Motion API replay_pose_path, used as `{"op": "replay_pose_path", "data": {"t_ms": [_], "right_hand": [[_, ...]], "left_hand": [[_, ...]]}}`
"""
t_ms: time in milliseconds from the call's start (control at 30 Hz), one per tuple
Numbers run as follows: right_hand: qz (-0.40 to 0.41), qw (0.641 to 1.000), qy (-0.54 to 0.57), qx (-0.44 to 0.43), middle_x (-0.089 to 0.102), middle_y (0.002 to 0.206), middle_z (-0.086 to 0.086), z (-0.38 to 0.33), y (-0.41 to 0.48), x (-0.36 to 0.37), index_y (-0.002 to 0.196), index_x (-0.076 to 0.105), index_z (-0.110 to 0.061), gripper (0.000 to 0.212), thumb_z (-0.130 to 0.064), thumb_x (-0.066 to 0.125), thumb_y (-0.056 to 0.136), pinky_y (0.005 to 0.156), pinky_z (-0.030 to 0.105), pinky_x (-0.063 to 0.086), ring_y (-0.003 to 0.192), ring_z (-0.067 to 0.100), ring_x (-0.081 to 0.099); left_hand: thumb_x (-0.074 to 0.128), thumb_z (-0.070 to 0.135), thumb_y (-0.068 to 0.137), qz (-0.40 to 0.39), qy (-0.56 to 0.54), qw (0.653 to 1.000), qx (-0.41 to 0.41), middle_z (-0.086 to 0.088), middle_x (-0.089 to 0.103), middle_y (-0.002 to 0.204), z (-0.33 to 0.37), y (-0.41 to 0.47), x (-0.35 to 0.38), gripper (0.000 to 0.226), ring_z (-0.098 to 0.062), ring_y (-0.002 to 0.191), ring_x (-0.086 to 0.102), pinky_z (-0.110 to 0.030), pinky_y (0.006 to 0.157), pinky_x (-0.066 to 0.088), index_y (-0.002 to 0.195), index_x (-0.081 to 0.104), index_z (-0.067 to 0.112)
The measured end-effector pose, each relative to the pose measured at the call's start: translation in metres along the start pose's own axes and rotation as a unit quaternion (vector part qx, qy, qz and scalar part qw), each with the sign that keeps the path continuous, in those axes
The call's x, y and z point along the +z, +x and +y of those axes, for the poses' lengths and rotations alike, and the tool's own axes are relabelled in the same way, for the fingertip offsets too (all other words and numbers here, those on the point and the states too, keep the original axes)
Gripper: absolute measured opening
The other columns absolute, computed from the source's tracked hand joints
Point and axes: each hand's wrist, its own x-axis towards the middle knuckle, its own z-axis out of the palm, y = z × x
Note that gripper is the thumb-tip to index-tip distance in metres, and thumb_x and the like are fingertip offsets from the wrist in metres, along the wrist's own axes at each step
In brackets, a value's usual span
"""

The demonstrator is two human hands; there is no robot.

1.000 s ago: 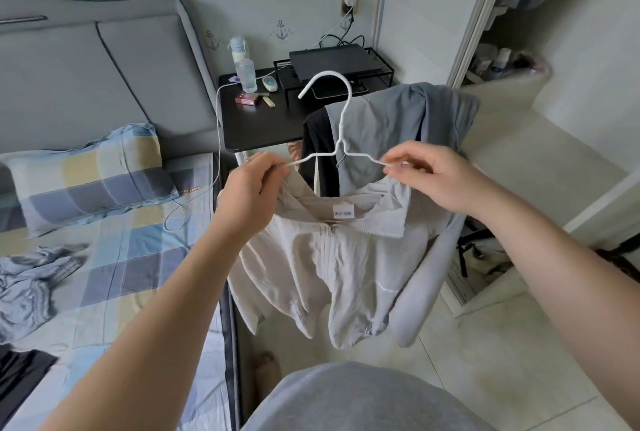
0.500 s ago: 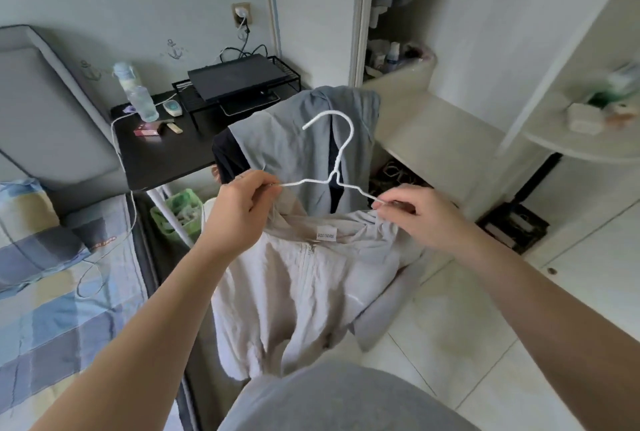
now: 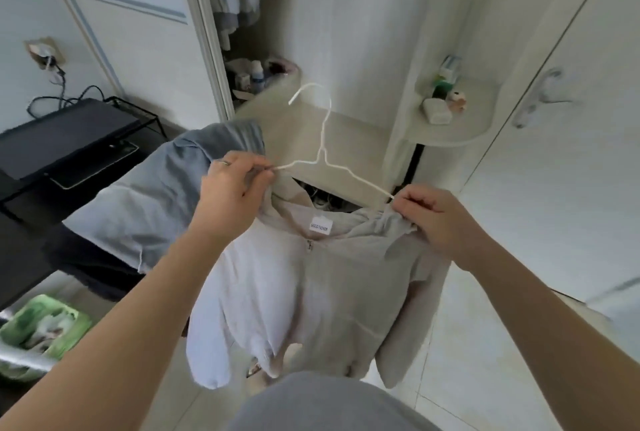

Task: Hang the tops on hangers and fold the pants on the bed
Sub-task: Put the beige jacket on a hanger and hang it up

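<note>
Beige top [image 3: 311, 292] hangs in mid-air on a white wire hanger [image 3: 323, 157]; left hand [image 3: 232, 195] and right hand [image 3: 436, 219] each pinch a hanger end with cloth. Behind the left hand a grey garment [image 3: 156, 195] drapes over what may be a chair, hidden beneath. Green basket [image 3: 45, 326] is cut off lower left; shelf [image 3: 460, 133] items blur

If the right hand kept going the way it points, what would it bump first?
The right hand pinches the white hanger by its end, with the beige top. Going on, up and left, it would follow the hanger's wire. Beyond it is probably the pale wardrobe ledge, though depth is unclear.
</note>
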Motion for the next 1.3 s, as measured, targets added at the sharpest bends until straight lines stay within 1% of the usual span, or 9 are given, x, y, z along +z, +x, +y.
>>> {"op": "replay_pose_path", "data": {"t_ms": [100, 200, 300, 367, 467, 633, 867, 1167, 1300], "right_hand": [[0.065, 0.995, 0.055, 0.047, 0.055, 0.073, 0.007, -0.006, 0.011, -0.008, 0.079, 0.062, 0.0, 0.026, -0.015, 0.058, 0.099, 0.071, 0.032, 0.035, 0.072, 0.015, 0.049], [0.11, 0.983, 0.127, 0.077, 0.054, 0.075, 0.007, -0.022, 0.032, -0.008, 0.073, 0.062, -0.009, 0.028, -0.014, 0.056, 0.1, 0.07, 0.03, 0.036, 0.073, 0.015, 0.049], [0.155, 0.958, 0.224, 0.092, 0.061, 0.082, 0.008, -0.049, 0.07, 0.002, 0.078, 0.066, -0.012, 0.024, -0.015, 0.055, 0.1, 0.071, 0.025, 0.046, 0.077, 0.017, 0.058], [0.192, 0.946, 0.252, 0.077, 0.067, 0.076, -0.001, -0.068, 0.104, 0.011, 0.071, 0.067, -0.02, 0.032, -0.016, 0.055, 0.101, 0.066, 0.019, 0.05, 0.071, 0.009, 0.062], [0.234, 0.954, 0.184, 0.024, 0.061, 0.066, -0.014, -0.095, 0.16, 0.029, 0.07, 0.06, -0.022, 0.034, -0.018, 0.052, 0.103, 0.062, 0.017, 0.045, 0.064, 0.0, 0.055], [0.269, 0.954, 0.12, -0.058, 0.061, 0.067, -0.019, -0.143, 0.247, 0.034, 0.076, 0.061, -0.022, 0.029, -0.018, 0.052, 0.103, 0.07, 0.018, 0.043, 0.067, -0.002, 0.055], [0.291, 0.943, 0.119, -0.107, 0.063, 0.065, -0.017, -0.198, 0.36, 0.011, 0.076, 0.062, -0.02, 0.027, -0.017, 0.053, 0.101, 0.079, 0.028, 0.045, 0.071, 0.005, 0.057], [0.302, 0.916, 0.15, -0.219, 0.062, 0.067, -0.008, -0.278, 0.486, -0.044, 0.071, 0.06, -0.02, 0.029, -0.017, 0.054, 0.1, 0.074, 0.027, 0.047, 0.07, 0.009, 0.057], [0.302, 0.904, 0.146, -0.265, 0.059, 0.069, -0.004, -0.321, 0.547, -0.072, 0.069, 0.055, -0.017, 0.03, -0.02, 0.053, 0.099, 0.073, 0.028, 0.045, 0.071, 0.012, 0.054]], "left_hand": [[0.06, 0.027, 0.098, -0.056, -0.039, 0.997, 0.032, 0.013, 0.06, 0.115, -0.001, 0.033, 0.019, 0.023, -0.016, 0.115, 0.054, -0.032, 0.103, 0.042, 0.121, 0.065, 0.022], [0.057, 0.03, 0.099, -0.153, -0.07, 0.985, 0.045, 0.014, 0.057, 0.125, -0.003, 0.058, 0.022, 0.028, -0.003, 0.114, 0.051, -0.006, 0.093, 0.032, 0.127, 0.059, 0.028], [0.053, 0.038, 0.099, -0.225, -0.092, 0.968, 0.064, 0.025, 0.056, 0.118, -0.012, 0.085, 0.015, 0.023, 0.007, 0.11, 0.052, -0.014, 0.091, 0.041, 0.122, 0.058, 0.039], [0.052, 0.04, 0.099, -0.235, -0.099, 0.964, 0.078, 0.024, 0.059, 0.115, -0.022, 0.104, 0.005, 0.024, 0.009, 0.107, 0.054, -0.013, 0.089, 0.044, 0.121, 0.06, 0.038], [0.055, 0.036, 0.099, -0.228, -0.109, 0.963, 0.096, 0.029, 0.058, 0.108, -0.036, 0.137, -0.012, 0.022, 0.013, 0.104, 0.054, -0.008, 0.086, 0.044, 0.119, 0.062, 0.037], [0.056, 0.04, 0.097, -0.197, -0.139, 0.964, 0.112, 0.026, 0.062, 0.114, -0.042, 0.202, -0.039, 0.024, 0.007, 0.109, 0.055, -0.02, 0.092, 0.046, 0.119, 0.063, 0.035], [0.061, 0.041, 0.095, -0.158, -0.131, 0.965, 0.162, 0.016, 0.065, 0.113, -0.038, 0.301, -0.064, 0.031, 0.006, 0.104, 0.056, -0.002, 0.082, 0.039, 0.123, 0.063, 0.027], [0.071, 0.047, 0.088, -0.114, -0.105, 0.969, 0.193, 0.011, 0.064, 0.116, -0.019, 0.429, -0.066, 0.045, -0.006, 0.107, 0.059, -0.024, 0.095, 0.046, 0.127, 0.06, 0.027], [0.068, 0.065, 0.078, -0.074, -0.058, 0.971, 0.222, 0.015, 0.064, 0.108, 0.0, 0.497, -0.065, 0.047, -0.008, 0.103, 0.06, -0.036, 0.093, 0.05, 0.113, 0.058, 0.034]]}}
